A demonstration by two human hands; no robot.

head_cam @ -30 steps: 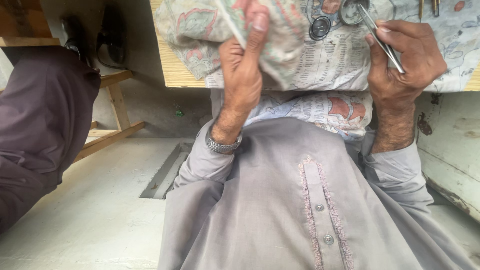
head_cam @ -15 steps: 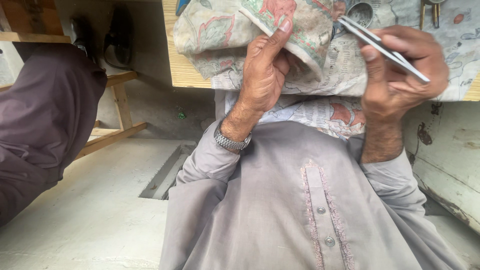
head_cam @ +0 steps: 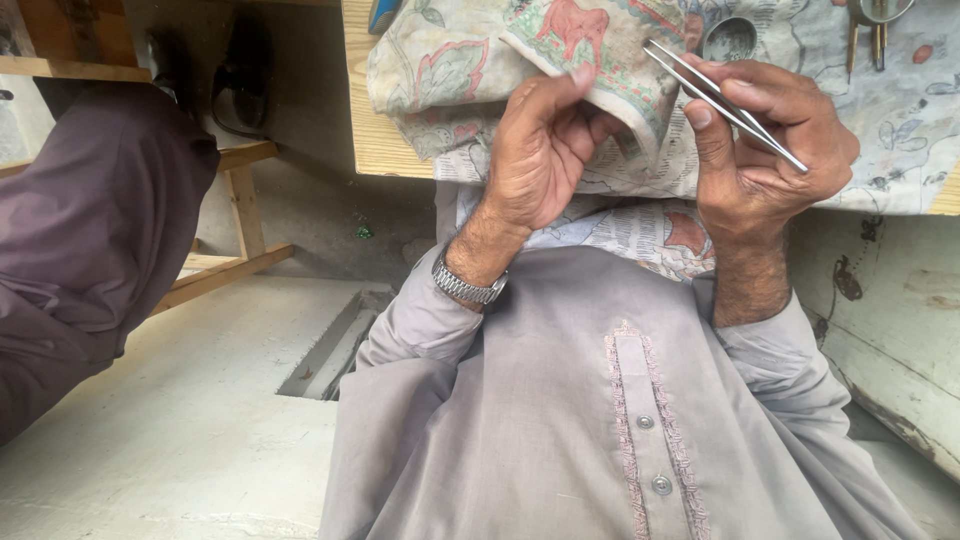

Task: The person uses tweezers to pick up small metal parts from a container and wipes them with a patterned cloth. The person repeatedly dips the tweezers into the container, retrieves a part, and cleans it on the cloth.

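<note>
1. Nearest the camera, grey buttoned shirt [head_cam: 620, 420], soft folds, embroidered placket.
2. Left hand [head_cam: 545, 150], steel watch [head_cam: 468, 284] at wrist, fingers pinched on folded edge of printed cloth [head_cam: 470, 70].
3. Right hand [head_cam: 765, 140] fingers clamped on thin shiny tweezers [head_cam: 725, 103], tips nearly together, above cloth.
4. Wooden table [head_cam: 375, 140] edge beyond; open concrete floor [head_cam: 180, 440] left.
</note>
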